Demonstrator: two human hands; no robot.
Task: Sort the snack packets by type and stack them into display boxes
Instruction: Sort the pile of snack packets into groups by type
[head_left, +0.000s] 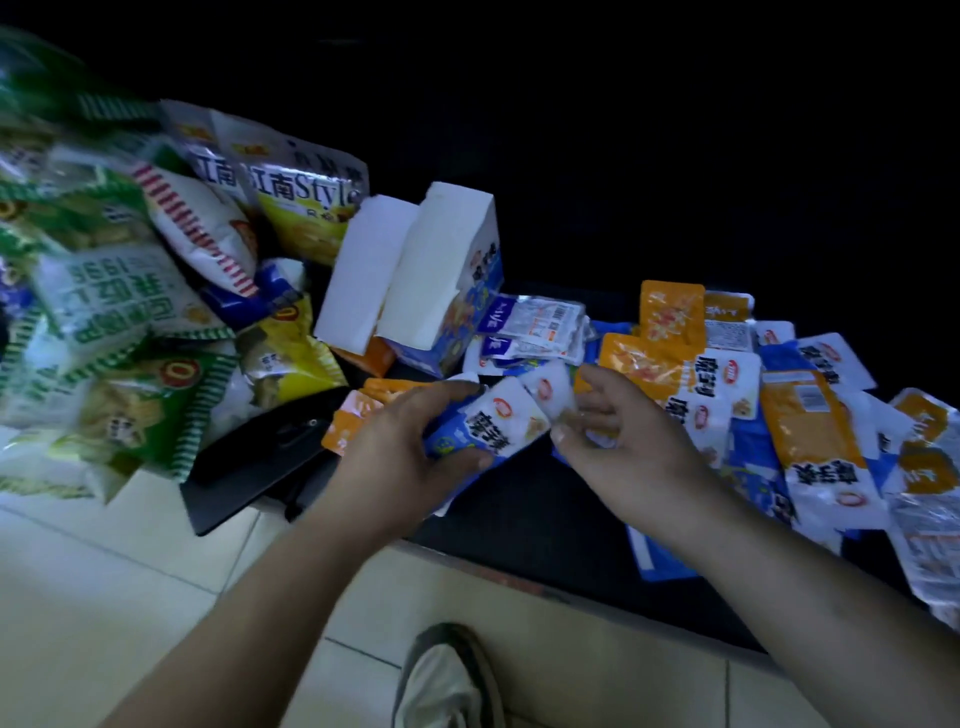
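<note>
Snack packets (810, 431) lie in a loose, overlapping heap on the dark counter (545, 509), spreading from the hands toward 3 o'clock. They are small, flat, glossy foil sachets with crimped edges, some orange and white, others blue and white, a few turned over to show silver backs with barcodes. A thin stack of blue-and-white sachets (488, 426) sits in the left hand (410, 447), close to the middle of the view. That hand is turned palm-in, with its thumb on top and its fingers curled under the stack's near edge. The right hand (634, 457) hovers at 3 o'clock of the stack, wrist raised and fingers loosely bent. Its thumb tip touches the stack's corner, while its forefinger reaches toward a white sachet behind; blur hides whether it actually pinches anything. At 12 o'clock of the hands, two display boxes (441, 270) of matte white card lean together, tilted, one printed blue low down and the other orange. At 9 to 10 o'clock rises a pile of large puffy bags (130, 312), crinkled and shiny, with green-striped and yellow prints. Pale tiled floor (104, 571) fills 7 o'clock, and a grey shoe (441, 680) sits at 6 o'clock
</note>
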